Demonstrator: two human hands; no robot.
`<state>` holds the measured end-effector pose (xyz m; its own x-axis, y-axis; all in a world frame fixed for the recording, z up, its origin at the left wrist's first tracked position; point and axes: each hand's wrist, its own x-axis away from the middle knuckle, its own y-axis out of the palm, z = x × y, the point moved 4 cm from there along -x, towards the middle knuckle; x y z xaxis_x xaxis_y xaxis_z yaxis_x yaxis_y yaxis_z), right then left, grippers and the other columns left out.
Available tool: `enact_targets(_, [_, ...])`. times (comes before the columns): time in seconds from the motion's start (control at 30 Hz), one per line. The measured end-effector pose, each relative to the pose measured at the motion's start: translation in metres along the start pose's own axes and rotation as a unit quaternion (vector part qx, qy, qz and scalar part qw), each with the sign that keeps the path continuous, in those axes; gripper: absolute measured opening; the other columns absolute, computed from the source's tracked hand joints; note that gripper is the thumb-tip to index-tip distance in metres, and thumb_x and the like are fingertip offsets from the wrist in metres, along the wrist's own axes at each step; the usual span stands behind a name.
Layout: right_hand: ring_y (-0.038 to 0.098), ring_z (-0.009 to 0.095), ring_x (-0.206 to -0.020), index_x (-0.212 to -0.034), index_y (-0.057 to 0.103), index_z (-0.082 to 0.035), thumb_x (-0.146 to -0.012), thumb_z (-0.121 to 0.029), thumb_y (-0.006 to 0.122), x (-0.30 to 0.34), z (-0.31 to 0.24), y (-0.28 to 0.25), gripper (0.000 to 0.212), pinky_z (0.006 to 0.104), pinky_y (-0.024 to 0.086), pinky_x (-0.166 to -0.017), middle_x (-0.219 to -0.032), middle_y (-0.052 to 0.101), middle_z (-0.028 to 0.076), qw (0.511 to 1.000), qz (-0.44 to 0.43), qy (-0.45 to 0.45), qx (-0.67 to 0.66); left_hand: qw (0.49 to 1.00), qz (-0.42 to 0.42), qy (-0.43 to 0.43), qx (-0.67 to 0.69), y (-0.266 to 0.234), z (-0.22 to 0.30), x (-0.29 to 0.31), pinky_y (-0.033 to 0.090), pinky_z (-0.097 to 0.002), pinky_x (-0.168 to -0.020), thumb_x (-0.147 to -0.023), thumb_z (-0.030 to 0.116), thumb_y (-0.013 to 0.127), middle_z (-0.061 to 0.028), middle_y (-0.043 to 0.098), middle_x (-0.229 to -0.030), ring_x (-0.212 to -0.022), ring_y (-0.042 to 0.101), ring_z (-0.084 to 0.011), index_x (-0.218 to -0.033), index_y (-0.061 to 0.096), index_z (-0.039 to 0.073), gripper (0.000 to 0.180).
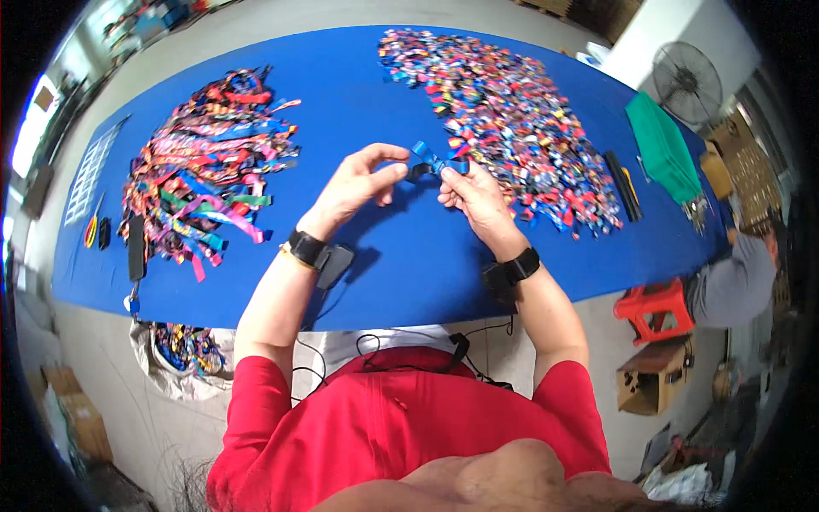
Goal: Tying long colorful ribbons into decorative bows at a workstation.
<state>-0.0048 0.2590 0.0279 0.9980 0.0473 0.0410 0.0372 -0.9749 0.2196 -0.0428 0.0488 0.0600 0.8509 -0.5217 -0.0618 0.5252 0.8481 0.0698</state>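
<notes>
A blue ribbon bow (433, 160) is held up over the middle of the table. My right hand (479, 200) pinches its right side between thumb and bent fingers. At the bow's left edge is my left hand (363, 181), its thumb and index finger curved and apart, the other fingers loosely bent. Whether those fingertips touch the ribbon is hard to make out. To the right of my hands spreads a large pile of small multicoloured bows (520, 119). Long patterned ribbon strips (213, 145) lie heaped to the left.
The blue-covered table (341, 85) also carries a green bin (661, 145), a white wire grid (92, 175), yellow-handled scissors (91, 230) and a black bar (623, 185). A sack of ribbon pieces (183, 354) stands below its left edge. A red stool (655, 311) and a fan (687, 81) are at the right.
</notes>
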Motion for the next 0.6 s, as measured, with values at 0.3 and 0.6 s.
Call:
enact_targets(0.3, [0.062,0.009,-0.069,-0.104,0.060,-0.006,-0.096,-0.022,0.064,-0.036,0.025,0.044,0.018,0.0218,0.049,-0.062,-0.081,0.063,0.001,0.996,-0.068,0.040,0.042,0.997,0.007,-0.032,0.067,-0.037,-0.034,0.003,0.043,-0.0209,-0.051,-0.094,0.018,0.066,-0.0007,0.062,-0.088,-0.059,0.053,-0.0056,-0.108,0.061,0.002,0.022])
enact_targets(0.6, [0.061,0.007,-0.069,-0.102,0.061,-0.005,-0.095,-0.020,0.067,-0.048,0.035,0.066,0.018,0.0210,0.050,-0.063,-0.081,0.064,0.001,0.991,-0.112,0.030,0.071,0.992,0.051,-0.032,0.114,-0.050,-0.052,0.006,0.037,-0.0195,-0.047,-0.094,0.014,0.065,0.0024,0.060,-0.075,-0.053,0.049,-0.0047,-0.094,0.064,0.006,0.009])
